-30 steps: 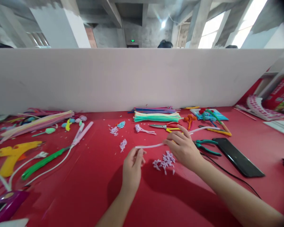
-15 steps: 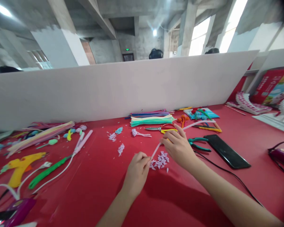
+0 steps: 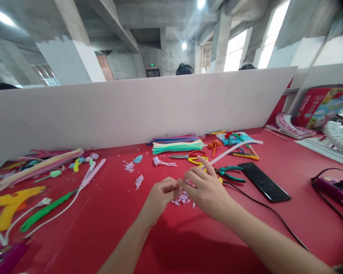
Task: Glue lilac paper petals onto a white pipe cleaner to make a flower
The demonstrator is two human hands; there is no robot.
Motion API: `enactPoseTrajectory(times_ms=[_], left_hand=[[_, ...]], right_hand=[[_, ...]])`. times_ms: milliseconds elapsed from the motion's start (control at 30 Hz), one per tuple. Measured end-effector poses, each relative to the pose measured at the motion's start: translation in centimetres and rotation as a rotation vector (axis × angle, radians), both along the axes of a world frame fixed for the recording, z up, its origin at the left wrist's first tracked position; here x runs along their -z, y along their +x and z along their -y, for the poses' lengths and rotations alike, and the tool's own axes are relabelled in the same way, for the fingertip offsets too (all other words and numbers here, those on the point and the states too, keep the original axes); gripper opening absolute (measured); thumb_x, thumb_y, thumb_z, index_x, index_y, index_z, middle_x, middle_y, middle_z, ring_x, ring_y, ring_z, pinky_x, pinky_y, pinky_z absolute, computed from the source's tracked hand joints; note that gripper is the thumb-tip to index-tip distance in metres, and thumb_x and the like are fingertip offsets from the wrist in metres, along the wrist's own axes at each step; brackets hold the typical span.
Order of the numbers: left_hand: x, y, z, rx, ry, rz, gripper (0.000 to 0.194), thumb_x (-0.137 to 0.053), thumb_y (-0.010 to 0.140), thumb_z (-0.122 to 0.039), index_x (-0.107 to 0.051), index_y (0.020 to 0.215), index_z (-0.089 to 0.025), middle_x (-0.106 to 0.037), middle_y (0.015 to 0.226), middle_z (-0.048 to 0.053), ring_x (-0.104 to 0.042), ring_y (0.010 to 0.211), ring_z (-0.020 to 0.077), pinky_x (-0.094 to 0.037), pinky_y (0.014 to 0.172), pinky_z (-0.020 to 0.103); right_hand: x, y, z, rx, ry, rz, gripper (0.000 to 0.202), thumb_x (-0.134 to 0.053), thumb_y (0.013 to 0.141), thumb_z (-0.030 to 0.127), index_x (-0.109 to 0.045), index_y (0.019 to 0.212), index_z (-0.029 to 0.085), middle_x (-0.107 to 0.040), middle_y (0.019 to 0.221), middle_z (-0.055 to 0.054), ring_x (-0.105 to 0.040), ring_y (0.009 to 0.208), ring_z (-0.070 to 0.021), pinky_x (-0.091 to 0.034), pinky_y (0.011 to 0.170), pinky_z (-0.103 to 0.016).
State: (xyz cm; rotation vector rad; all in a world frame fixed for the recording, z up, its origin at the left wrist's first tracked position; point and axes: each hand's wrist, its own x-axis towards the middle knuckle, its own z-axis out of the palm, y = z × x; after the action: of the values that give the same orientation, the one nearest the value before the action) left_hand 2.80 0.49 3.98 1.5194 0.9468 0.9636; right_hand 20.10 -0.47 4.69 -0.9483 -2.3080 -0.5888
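"Where was the stem?"
"In the right hand's closed grip, running toward two o'clock. Left hand — couldn't tell."
"The step?"
"Fingering its near end, seemingly — that called for steadiness."

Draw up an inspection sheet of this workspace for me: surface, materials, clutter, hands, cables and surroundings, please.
Surface: red tabletop with small scraps scattered on it.
Materials: pale lilac strip, lilac clippings, green and cream bundle toward the back.
Clutter: yellow glue gun at left; scissors near the middle; teal-handled pliers and black phone at right.
Hands: right hand holds the pale lilac strip; left hand has its fingertips close to the right's, grip hidden.
Cables: white cable at left, black cable at right.
Surroundings: pale partition behind the tabletop; tops of heads show above it.
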Motion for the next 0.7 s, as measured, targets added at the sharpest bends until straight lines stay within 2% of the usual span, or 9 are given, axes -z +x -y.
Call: enactPoseTrajectory(times_ms=[100,200,300,500,633,700], left_hand=[[1.3,-0.3,0.4,-0.038,-0.013,0.01,0.016,-0.059,0.076,-0.022,-0.058,0.061,-0.015,-0.049,0.059,-0.002,-0.045,0.058,0.0107,-0.037,0.059,0.023],[2.0,-0.4,0.6,0.022,-0.118,0.012,0.014,-0.06,0.074,-0.021,-0.058,0.063,-0.014,-0.053,0.056,-0.001,-0.047,0.056,0.0115,-0.039,0.059,0.024],[2.0,-0.5,0.6,0.043,-0.183,-0.005,0.012,-0.061,0.074,-0.024,-0.061,0.067,-0.014,-0.053,0.056,-0.001,-0.047,0.055,0.0114,-0.039,0.057,0.024],[2.2,-1.0,0.1,0.056,-0.114,-0.09,0.012,-0.065,0.07,-0.025,-0.065,0.067,-0.014,-0.05,0.061,-0.002,-0.044,0.056,0.0091,-0.035,0.054,0.022],[2.4,-1.1,0.1,0.104,-0.224,-0.093,0.01,-0.065,0.068,-0.024,-0.063,0.064,-0.014,-0.052,0.054,-0.002,-0.048,0.049,0.0097,-0.037,0.052,0.022],[2.3,-1.1,0.2,0.107,-0.274,-0.043,0.01,-0.064,0.068,-0.024,-0.062,0.066,-0.014,-0.055,0.056,-0.001,-0.05,0.05,0.01,-0.039,0.052,0.022]], right_hand=[[1.0,-0.2,0.1,-0.009,-0.031,-0.003,0.014,-0.048,0.087,0.018,-0.06,0.096,0.02,-0.058,0.086,-0.003,-0.048,0.084,-0.0175,-0.02,0.105,-0.051],[2.0,-0.3,0.5,-0.06,-0.072,-0.019,0.014,-0.051,0.085,0.019,-0.06,0.097,0.019,-0.057,0.084,-0.003,-0.046,0.08,-0.017,-0.025,0.102,-0.048],[2.6,-0.2,0.6,-0.078,-0.102,-0.055,0.015,-0.053,0.085,0.02,-0.06,0.098,0.02,-0.057,0.082,-0.002,-0.044,0.078,-0.0168,-0.03,0.097,-0.042],[2.8,-0.3,0.5,-0.003,-0.147,-0.023,0.008,-0.055,0.084,0.021,-0.06,0.091,0.019,-0.056,0.08,-0.003,-0.042,0.078,-0.0183,-0.031,0.087,-0.039],[2.8,-0.3,0.7,0.011,-0.155,0.03,0.007,-0.054,0.085,0.02,-0.061,0.087,0.019,-0.057,0.079,-0.003,-0.042,0.074,-0.0184,-0.032,0.069,-0.035],[2.7,-0.2,0.8,0.02,-0.154,0.029,0.011,-0.054,0.085,0.02,-0.062,0.092,0.018,-0.058,0.08,-0.004,-0.043,0.073,-0.0185,-0.031,0.065,-0.034]])
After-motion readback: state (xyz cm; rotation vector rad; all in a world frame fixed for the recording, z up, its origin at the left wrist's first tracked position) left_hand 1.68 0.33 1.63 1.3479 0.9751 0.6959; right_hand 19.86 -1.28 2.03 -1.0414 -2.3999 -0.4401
